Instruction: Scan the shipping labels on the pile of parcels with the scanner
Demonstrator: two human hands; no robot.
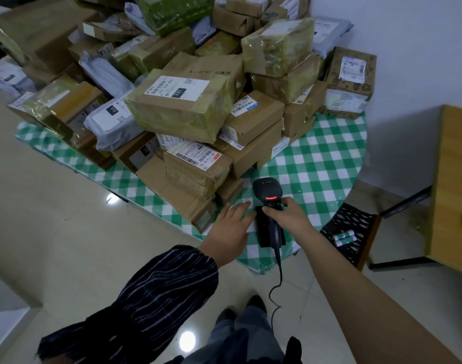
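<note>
A big pile of parcels (188,101) is sitting on a green checked cloth (321,164) on the floor. A wooden cabinet (453,185) is standing on the right, with a black crate (353,224) beside the cloth. The right hand (290,216) is gripping the black scanner (266,190) by its handle, just in front of the pile. The left hand (230,229) is reaching out beside it, fingers straight, holding nothing.

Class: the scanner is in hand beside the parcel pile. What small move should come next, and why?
Probably swing the scanner, gripped by the right hand, toward the nearest upward-facing label; it lies close ahead, and the left hand is open and empty.
</note>
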